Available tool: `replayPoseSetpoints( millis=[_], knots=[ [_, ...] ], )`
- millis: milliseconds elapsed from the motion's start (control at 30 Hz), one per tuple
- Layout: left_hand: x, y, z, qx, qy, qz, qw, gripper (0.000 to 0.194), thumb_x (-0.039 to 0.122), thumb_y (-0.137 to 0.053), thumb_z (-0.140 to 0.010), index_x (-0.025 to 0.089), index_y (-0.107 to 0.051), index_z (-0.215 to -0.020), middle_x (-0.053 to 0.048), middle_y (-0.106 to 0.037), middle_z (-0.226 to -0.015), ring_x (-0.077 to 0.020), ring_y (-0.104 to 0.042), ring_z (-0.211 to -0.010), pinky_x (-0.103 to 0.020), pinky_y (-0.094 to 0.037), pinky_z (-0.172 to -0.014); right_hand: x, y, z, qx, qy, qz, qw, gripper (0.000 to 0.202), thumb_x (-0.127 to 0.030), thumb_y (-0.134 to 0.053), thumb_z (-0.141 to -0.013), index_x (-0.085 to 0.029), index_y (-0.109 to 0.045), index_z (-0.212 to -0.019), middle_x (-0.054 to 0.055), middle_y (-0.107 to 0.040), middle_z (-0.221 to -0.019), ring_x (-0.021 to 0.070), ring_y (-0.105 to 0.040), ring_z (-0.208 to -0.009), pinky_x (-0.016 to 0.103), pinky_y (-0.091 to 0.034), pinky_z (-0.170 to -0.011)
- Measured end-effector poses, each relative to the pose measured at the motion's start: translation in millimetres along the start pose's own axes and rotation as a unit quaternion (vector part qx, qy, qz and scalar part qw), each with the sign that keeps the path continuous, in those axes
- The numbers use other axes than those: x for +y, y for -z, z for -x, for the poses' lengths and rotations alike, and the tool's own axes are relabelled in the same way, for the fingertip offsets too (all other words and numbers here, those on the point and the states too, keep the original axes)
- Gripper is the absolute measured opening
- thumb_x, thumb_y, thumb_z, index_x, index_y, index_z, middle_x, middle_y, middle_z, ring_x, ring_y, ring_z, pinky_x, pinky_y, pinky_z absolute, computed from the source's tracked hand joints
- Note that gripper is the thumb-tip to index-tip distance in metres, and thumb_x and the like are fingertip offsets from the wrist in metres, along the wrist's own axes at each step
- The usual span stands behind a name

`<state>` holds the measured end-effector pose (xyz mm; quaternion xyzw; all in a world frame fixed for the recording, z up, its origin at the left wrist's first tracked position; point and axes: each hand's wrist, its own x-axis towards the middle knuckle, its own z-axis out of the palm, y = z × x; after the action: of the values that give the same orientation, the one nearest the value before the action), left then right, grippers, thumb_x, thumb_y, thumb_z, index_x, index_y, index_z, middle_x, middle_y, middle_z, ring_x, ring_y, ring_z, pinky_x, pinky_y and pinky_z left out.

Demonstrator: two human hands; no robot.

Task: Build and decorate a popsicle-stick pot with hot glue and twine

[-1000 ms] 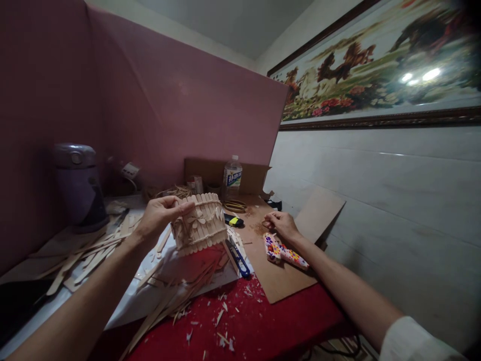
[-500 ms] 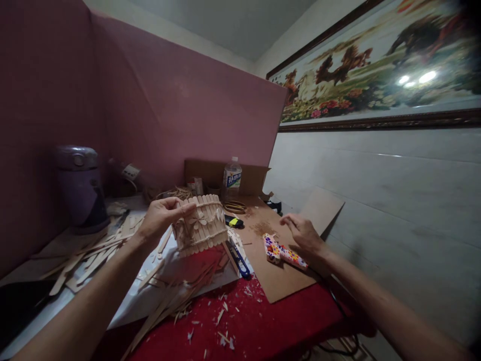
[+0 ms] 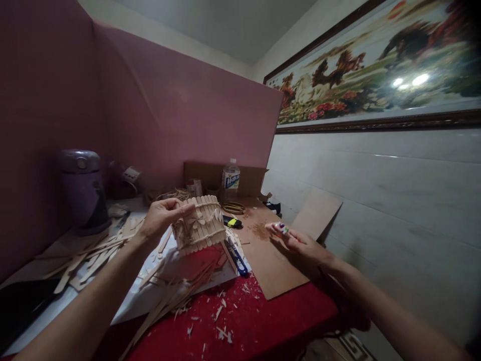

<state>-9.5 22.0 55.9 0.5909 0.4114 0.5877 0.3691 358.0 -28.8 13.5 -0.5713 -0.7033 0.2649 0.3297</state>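
1. Since the frame half a second ago, the right hand (image 3: 310,252) has closed in on the flower-patterned tool (image 3: 281,228), which then lay on the cardboard sheet (image 3: 266,268); the tool now shows farther toward the far side, mostly covered by that hand.
2. The right hand is wrapped around the tool, fingers pointing left; whether the tool is fully clear of the cardboard, I cannot tell.
3. The left hand (image 3: 160,219) has kept its pinch, thumb in front, on the left upper edge of the craft-stick piece (image 3: 201,226).
4. That piece is held tilted left of the cardboard, its sticks side by side, with two twisted cords across it and a petal shape between them.
5. Just right of the piece are a black-and-yellow cutter (image 3: 232,222) and, nearer, a blue-handled tool (image 3: 237,260).
6. Farther back stand scissors-like handles lying flat (image 3: 233,207) and a clear bottle (image 3: 230,181).
7. On the left, loose wooden sticks (image 3: 84,265) lie near a purple flask (image 3: 83,193).
8. Pale shavings (image 3: 223,331) are scattered on the red cloth (image 3: 278,326) at the near side.
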Motion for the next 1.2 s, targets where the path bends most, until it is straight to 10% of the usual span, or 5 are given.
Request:
replayPoseSetpoints(
  millis=[433, 700, 1200],
  knots=[
    [0, -6.9, 2, -0.013, -0.021, -0.009, 1.000, 0.049, 0.048, -0.078, -0.055, 0.016, -0.041, -0.047, 0.008, -0.034, -0.047, -0.0047, -0.026, -0.047, -0.021, -0.017, -0.048, -82, -33, 32, -0.125, -0.091, -0.432, 0.889, 0.038, -0.041, -0.068, -0.072, -0.015, -0.056, -0.096, -0.007, -0.043, -0.054, 0.0029, -0.024, -0.041, 0.019, -0.015, -0.042],
    [-3, -9.2, 5, -0.039, -0.036, -0.042, 0.998, 0.048, 0.051, -0.076, -0.058, 0.016, -0.043, -0.050, 0.007, -0.033, -0.049, -0.0057, -0.027, -0.049, -0.023, -0.017, -0.048, -127, -64, 28, -0.095, -0.024, -0.262, 0.960, 0.037, -0.050, -0.058, -0.076, -0.018, -0.047, -0.062, -0.004, -0.040, -0.047, 0.0058, -0.030, -0.041, 0.021, -0.019, -0.038],
    [0, -11.9, 7, -0.033, -0.039, -0.028, 0.998, 0.050, 0.052, -0.077, -0.056, 0.017, -0.042, -0.049, 0.007, -0.032, -0.048, -0.0051, -0.027, -0.046, -0.022, -0.017, -0.046, -133, -78, 24, -0.091, -0.009, -0.203, 0.975, 0.038, -0.051, -0.057, -0.078, -0.020, -0.041, -0.062, -0.006, -0.038, -0.050, 0.0061, -0.028, -0.043, 0.022, -0.021, -0.040]
  ],
)
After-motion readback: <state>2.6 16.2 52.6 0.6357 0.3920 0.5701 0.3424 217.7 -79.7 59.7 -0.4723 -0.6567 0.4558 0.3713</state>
